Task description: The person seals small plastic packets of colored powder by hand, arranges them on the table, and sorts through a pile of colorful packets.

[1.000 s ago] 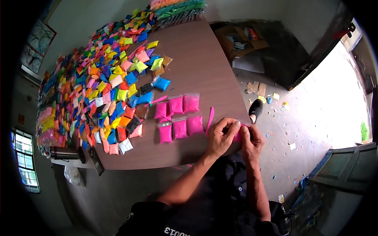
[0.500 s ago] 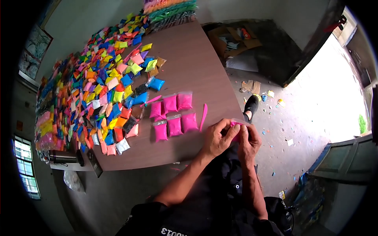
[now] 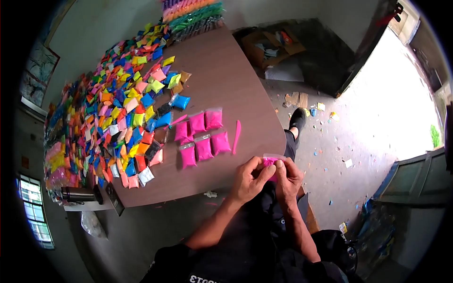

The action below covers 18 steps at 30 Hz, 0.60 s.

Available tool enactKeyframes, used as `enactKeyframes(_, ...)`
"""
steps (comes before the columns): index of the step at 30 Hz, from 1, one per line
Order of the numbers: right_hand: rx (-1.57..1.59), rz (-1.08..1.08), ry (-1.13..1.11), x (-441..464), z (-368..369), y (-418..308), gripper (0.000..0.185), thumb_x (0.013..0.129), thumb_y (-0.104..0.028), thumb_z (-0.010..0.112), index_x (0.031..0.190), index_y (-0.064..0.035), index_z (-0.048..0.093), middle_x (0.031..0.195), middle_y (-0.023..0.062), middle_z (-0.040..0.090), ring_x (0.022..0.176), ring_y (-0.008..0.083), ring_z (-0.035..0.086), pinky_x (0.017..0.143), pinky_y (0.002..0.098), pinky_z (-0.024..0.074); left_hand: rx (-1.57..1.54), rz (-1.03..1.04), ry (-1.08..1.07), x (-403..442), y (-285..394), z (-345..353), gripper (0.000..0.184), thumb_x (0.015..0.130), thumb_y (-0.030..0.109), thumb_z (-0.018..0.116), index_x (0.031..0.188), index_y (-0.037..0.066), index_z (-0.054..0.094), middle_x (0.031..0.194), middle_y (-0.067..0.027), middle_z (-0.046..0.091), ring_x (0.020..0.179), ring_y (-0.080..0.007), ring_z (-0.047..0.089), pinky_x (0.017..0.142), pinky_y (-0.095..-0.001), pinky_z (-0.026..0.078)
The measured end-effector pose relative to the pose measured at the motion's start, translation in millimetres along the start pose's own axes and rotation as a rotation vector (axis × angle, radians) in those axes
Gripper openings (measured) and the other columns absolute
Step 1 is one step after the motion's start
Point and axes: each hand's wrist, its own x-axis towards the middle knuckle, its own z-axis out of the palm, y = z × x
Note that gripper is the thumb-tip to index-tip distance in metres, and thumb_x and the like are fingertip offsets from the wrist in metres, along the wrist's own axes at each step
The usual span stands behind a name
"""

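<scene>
Both hands pinch a small clear bag of pink clay (image 3: pixel 271 162) just off the table's right edge. My left hand (image 3: pixel 249 180) grips its left side and my right hand (image 3: pixel 289 181) its right side, thumbs close together near the top. The bag's clear upper strip shows above the fingers; most of the pink part is hidden behind them. On the table to the left lie several pink bags (image 3: pixel 204 147) in two rows. A flat pink plastic knife (image 3: pixel 237 137) rests between them and my hands.
A big heap of small colourful packets (image 3: pixel 127 108) covers the left of the brown table (image 3: pixel 222 70). Bundles of coloured sticks (image 3: pixel 193 14) lie at the far end. A steel flask (image 3: pixel 78 194) and a phone (image 3: pixel 114 198) sit by the near edge. An open cardboard box (image 3: pixel 292 45) stands on the floor.
My hands, still pinching the pink bag, appear slightly lower and further left. The whole view has shifted a little with my head. The bags on the table look unmoved.
</scene>
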Motion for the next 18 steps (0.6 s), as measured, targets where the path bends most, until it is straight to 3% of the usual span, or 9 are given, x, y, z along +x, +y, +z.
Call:
enactKeyframes(4, -0.035, -0.017, 0.055, -6, 4, 1, 0.013, 0.103, -0.007, 0.06, 0.102, 0.0026, 0.069, 0.082, -0.0047, 0.057, 0.074, 0.0035, 0.049, 0.066, 0.0199, 0.0395, 0.016, -0.073, -0.013, -9, -8, -3, 0.019, 0.1, 0.018, 0.067, 0.099, -0.001, 0.064, 0.075, -0.001, 0.065, 0.069, -0.005, 0.055, 0.061, -0.0263, 0.046)
enactKeyframes(7, 0.1, 0.123, -0.086, -11, 5, -2, 0.018, 0.104, -0.011, 0.058, 0.112, 0.0032, 0.066, 0.094, -0.0001, 0.065, 0.086, 0.0064, 0.059, 0.077, 0.0242, 0.0499, 0.109, -0.039, -0.009, -11, -18, -8, 0.017, 0.1, 0.017, 0.067, 0.098, 0.0, 0.067, 0.072, -0.0017, 0.066, 0.066, -0.0065, 0.058, 0.06, -0.0263, 0.048)
enactKeyframes(13, 0.136, 0.123, -0.039, -15, 3, 4, 0.022, 0.103, -0.014, 0.061, 0.113, 0.004, 0.068, 0.097, 0.001, 0.069, 0.088, 0.0065, 0.06, 0.078, 0.0225, 0.0491, 0.006, -0.133, -0.088, -15, -10, -18, 0.021, 0.099, 0.017, 0.069, 0.106, -0.003, 0.067, 0.088, -0.0038, 0.072, 0.08, -0.0074, 0.064, 0.073, -0.0261, 0.052)
enactKeyframes(18, 0.165, 0.116, -0.034, -14, 3, 6, 0.02, 0.104, -0.015, 0.062, 0.11, 0.003, 0.068, 0.093, -0.0015, 0.067, 0.082, 0.0046, 0.057, 0.073, 0.02, 0.0454, -0.023, -0.143, -0.137, -14, -3, -21, 0.022, 0.099, 0.016, 0.069, 0.108, -0.004, 0.066, 0.088, -0.0034, 0.071, 0.081, -0.0075, 0.063, 0.074, -0.0248, 0.052)
